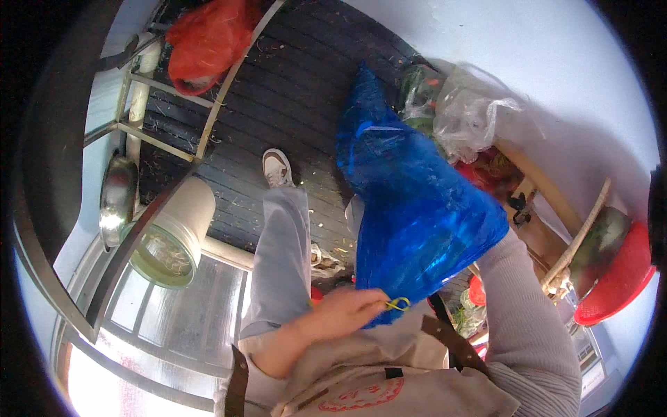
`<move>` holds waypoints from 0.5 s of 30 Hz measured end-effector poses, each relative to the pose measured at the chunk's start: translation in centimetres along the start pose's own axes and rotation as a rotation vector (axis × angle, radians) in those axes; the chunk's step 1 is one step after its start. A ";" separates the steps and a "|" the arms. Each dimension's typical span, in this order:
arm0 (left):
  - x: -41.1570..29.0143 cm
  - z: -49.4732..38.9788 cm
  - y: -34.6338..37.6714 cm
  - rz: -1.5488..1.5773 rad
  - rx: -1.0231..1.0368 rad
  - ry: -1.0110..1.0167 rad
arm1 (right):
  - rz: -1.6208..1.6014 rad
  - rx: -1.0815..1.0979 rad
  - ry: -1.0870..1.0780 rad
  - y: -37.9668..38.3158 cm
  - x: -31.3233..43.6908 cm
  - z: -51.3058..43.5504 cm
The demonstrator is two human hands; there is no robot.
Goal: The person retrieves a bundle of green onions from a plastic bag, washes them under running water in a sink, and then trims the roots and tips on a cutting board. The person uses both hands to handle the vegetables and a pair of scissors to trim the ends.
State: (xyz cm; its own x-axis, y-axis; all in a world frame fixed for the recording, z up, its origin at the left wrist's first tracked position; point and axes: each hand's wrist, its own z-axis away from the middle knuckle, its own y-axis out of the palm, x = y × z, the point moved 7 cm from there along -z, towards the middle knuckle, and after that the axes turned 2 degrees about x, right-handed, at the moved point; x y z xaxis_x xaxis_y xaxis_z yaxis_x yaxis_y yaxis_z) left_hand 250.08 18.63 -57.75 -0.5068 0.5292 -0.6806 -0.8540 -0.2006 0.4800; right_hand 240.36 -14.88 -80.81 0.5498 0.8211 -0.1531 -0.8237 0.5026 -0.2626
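Note:
A large blue plastic bag (417,187) spreads in front of my body and right leg, its narrow end reaching away over the floor. My left hand (349,310) grips the bag's near edge, and a small loop of yellow cord (398,303) sticks out at the fingertips. On the right, my sleeved right forearm reaches to the bag's side edge. The bag hides my right hand; whether it is inside or behind the plastic, I cannot tell.
A white bucket (200,208) and a steel basin (119,200) are on the left, near a metal frame (161,88) with a red plastic bag (208,41). Clear plastic bags (469,114), a wooden-handled tool (578,240) and a red basket (617,281) line the right wall. Scraps litter the dark floor (292,78).

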 end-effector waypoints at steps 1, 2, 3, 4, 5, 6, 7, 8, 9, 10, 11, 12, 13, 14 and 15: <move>0.8 0.2 -0.1 -0.032 0.012 -0.079 | -0.007 0.017 -0.004 -0.3 -0.1 1.3; 0.4 0.2 -0.2 0.050 0.033 0.002 | -0.012 0.035 -0.010 -0.7 -0.2 2.6; 0.3 0.2 -0.2 0.093 0.061 0.007 | -0.023 0.050 -0.017 -1.0 -0.1 3.9; -0.3 0.2 0.0 0.143 0.105 0.040 | -0.038 0.068 -0.028 -1.4 0.0 5.2; -0.4 0.0 -0.4 0.128 0.085 -0.014 | -0.051 0.082 -0.039 -1.8 0.2 6.6; -0.9 -0.5 -1.5 0.172 -0.038 0.008 | -0.078 0.101 -0.059 -2.2 0.5 8.1; -1.7 -0.9 -2.6 0.229 -0.130 0.055 | -0.107 0.114 -0.071 -2.8 0.6 9.9; -2.1 -1.4 -3.7 0.309 -0.239 0.054 | -0.140 0.131 -0.091 -3.3 1.1 11.7; -2.1 -1.6 -4.9 0.209 -0.295 -0.028 | -0.180 0.146 -0.108 -3.7 1.4 13.7; -3.0 -1.8 -5.9 0.253 -0.354 0.051 | -0.224 0.163 -0.127 -4.3 1.5 16.1; -3.9 -2.6 -6.5 0.386 -0.377 0.105 | -0.285 0.182 -0.156 -5.0 1.4 18.8; -5.0 -2.9 -7.4 0.262 -0.388 0.132 | -0.360 0.200 -0.191 -5.6 1.1 21.8; -5.7 -3.9 -8.1 0.309 -0.415 0.117 | -0.449 0.217 -0.240 -6.5 0.6 24.7; -6.9 -4.9 -8.9 0.405 -0.458 0.145 | -0.531 0.222 -0.297 -7.5 0.0 27.9; -7.3 -5.1 -9.6 0.577 -0.547 0.092 | -0.714 0.207 -0.495 -8.9 0.0 31.1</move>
State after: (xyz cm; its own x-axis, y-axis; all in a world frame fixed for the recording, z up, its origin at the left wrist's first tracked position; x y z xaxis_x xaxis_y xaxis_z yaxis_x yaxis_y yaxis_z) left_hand 261.37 12.47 -60.21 -0.8735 0.1534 -0.4621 -0.3788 -0.8103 0.4471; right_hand 243.43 -10.92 -48.81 0.8577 0.2927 0.4227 -0.3432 0.9381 0.0469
